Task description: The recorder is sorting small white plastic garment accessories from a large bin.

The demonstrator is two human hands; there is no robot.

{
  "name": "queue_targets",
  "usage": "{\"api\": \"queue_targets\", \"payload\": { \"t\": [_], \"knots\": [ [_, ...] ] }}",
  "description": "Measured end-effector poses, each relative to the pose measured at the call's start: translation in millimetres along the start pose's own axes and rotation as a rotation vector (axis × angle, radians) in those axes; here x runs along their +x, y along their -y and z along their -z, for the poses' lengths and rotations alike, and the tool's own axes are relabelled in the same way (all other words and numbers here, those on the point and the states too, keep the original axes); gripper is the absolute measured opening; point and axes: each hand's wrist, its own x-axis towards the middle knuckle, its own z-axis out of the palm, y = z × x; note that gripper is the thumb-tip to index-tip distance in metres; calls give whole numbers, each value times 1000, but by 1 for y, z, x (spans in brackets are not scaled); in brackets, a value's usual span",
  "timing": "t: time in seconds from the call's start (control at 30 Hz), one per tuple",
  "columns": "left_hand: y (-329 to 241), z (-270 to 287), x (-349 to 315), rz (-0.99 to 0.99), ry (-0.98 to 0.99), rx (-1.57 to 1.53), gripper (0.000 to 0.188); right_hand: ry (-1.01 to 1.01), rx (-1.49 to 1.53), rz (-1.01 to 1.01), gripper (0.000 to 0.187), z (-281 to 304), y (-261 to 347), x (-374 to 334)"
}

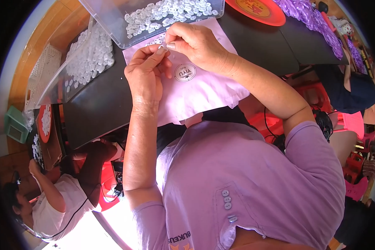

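Cloth [198, 95] overhangs the bench [98, 106] at its near edge, room either side; left hand [146, 68] pinches a white piece [162, 47], right hand [198, 48] something indistinct.

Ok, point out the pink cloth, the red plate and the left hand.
Pink cloth [193, 98]: head view, its bare lower part.
Red plate [276, 16]: head view, its right side.
Left hand [146, 74]: head view, its middle.
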Motion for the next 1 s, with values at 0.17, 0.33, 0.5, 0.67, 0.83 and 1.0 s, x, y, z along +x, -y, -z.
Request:
{"api": "queue_targets", "payload": {
  "t": [0.17, 0.33, 0.5, 0.67, 0.83, 1.0],
  "knots": [
    [0, -1, 0, -4, 1, 22, 7, 1, -25, 50, 11, -1, -2, 0],
    [1, 0, 0, -10, 1, 37, 7, 64, -13, 49, 11, -1, -6, 1],
    [3, 2, 0, -9, -6, 65, 8, 96, 13, 55, 11, -2, -6, 0],
    [2, 1, 1, -2, -28, 50, 7, 111, 140, -69, 9, -8, -3, 0],
    [3, -1, 2, -26, -50, 47, 6, 111, 275, -194, 8, -7, -6, -1],
    [4, 1, 0, -41, -43, 56, 6, 111, 141, -164, 6, -1, -1, -1]
  ]
}}
